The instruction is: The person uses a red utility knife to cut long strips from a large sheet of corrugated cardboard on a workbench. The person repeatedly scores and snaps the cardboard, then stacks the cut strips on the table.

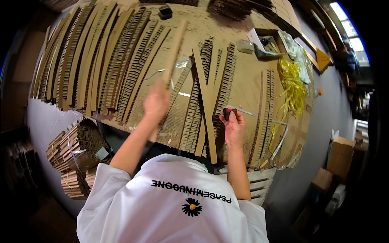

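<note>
One cardboard strip (176, 48), motion-blurred, raised above the bench (248, 91); left hand (157, 101) fingers closed round its lower part. Probably light, stiffish, crushable: best held mid-length, lightly. Right hand (234, 126) fingers pinch a small dark block (227, 113).

Your table (248, 91) is well lit; windows (349, 33) glare beyond its far right corner. Your left hand (157, 101) is blurred, the view's rim dark.
</note>
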`<state>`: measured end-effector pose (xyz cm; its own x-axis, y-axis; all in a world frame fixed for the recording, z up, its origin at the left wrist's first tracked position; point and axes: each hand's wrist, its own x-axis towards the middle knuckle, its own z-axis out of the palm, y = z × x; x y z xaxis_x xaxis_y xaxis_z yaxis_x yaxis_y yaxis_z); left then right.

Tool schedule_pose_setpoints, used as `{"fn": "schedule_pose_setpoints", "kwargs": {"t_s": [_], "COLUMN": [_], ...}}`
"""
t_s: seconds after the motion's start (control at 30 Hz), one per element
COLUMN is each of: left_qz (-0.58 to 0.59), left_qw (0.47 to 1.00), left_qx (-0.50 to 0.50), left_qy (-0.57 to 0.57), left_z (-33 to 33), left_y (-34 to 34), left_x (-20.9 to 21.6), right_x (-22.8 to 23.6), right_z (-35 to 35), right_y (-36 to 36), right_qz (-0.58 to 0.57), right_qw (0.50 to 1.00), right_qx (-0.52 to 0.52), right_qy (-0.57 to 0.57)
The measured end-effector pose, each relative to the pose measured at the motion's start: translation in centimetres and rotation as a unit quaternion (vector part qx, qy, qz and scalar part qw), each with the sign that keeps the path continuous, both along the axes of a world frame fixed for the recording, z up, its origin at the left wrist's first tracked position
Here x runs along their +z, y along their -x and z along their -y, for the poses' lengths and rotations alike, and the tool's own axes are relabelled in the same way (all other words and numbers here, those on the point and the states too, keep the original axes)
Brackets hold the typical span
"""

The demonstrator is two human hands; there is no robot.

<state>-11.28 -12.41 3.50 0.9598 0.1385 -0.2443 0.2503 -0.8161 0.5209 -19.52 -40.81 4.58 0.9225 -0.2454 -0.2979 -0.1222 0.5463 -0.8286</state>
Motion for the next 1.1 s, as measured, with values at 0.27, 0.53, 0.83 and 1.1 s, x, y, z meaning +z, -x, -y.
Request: {"fn": "schedule_pose_setpoints", "kwargs": {"t_s": [0.27,0.53,0.83,1.1], "left_qz": [0.293,0.108,0.203,0.258], "left_qw": [0.947,0.981,0.975,0.951], "left_qx": [-0.124,-0.141,-0.078,-0.066], "left_qy": [-0.046,0.080,0.043,-0.158], "left_z": [-0.1,8.7,8.3,7.5], "left_y": [2.8,6.6,7.1,9.0], "left_x": [-3.0,-3.4,-5.0,-4.5], "right_x": [-0.4,-3.6,-4.8,-6.4], "right_z": [-3.7,7.9,2.0,14.0], "right_y": [0.6,2.9,-1.6,2.5], "right_qz": [-0.073,-0.106,0.000,0.010], "right_qw": [0.987,0.968,0.999,0.996], "right_qx": [0.087,-0.131,0.045,-0.056], "right_qy": [0.111,0.184,0.015,0.068]}}
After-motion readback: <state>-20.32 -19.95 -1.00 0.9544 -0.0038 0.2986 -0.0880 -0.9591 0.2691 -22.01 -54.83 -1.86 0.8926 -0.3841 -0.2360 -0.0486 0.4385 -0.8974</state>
